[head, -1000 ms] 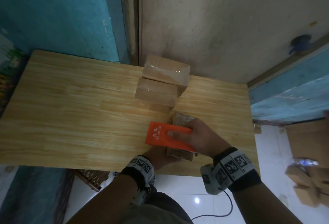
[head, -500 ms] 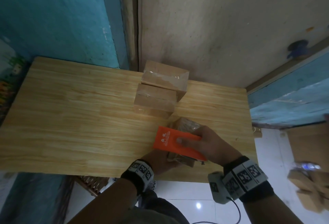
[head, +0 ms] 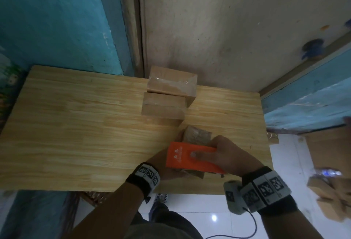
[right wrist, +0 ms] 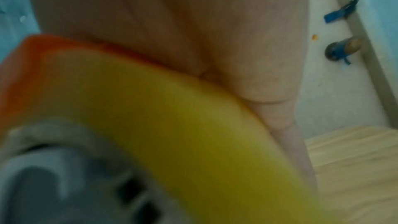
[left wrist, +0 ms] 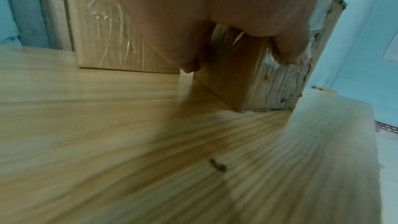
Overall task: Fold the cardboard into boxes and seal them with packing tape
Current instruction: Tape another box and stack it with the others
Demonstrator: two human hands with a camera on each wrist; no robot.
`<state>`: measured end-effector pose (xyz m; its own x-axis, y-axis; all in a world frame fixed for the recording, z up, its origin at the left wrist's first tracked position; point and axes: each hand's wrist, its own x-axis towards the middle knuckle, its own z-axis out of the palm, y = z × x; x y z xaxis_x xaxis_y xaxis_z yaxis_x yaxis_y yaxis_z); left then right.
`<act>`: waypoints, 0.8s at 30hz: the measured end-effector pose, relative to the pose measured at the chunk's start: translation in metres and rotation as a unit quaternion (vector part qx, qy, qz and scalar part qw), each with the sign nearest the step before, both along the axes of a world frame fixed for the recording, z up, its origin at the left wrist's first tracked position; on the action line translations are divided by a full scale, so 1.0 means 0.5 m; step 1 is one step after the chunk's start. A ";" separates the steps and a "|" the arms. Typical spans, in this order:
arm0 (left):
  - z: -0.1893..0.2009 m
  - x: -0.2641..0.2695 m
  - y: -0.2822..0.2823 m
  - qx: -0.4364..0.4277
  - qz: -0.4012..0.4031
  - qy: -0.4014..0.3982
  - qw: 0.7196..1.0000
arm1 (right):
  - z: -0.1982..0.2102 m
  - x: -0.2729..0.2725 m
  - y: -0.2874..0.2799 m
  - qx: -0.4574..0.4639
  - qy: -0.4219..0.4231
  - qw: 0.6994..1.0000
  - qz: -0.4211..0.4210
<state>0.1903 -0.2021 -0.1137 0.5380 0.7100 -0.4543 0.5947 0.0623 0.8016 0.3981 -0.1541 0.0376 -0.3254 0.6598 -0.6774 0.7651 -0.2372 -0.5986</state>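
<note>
Gripped orange tape dispenser (head: 191, 158) in right hand (head: 230, 158); clasped box (head: 195, 136) with left hand (head: 161, 164), steadying it on surface (head: 76, 134) for taping.

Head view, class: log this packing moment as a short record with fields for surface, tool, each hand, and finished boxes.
surface: wooden table
tool: orange tape dispenser, over the box being sealed
right hand: grips the dispenser
left hand: holds that box's near side
finished boxes: two taped boxes, touching, near the wall
</note>
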 end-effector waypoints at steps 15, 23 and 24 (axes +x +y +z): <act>0.035 -0.013 -0.005 0.081 0.042 -0.031 0.995 | -0.094 0.223 -0.071 -0.018 -0.023 0.994 -0.107; 0.053 -0.017 -0.009 0.061 0.073 -0.058 0.994 | -0.133 0.254 -0.103 -0.051 0.011 0.987 -0.150; 0.054 -0.017 -0.009 0.063 0.073 -0.061 0.993 | -0.135 0.266 -0.102 -0.051 0.005 0.987 -0.153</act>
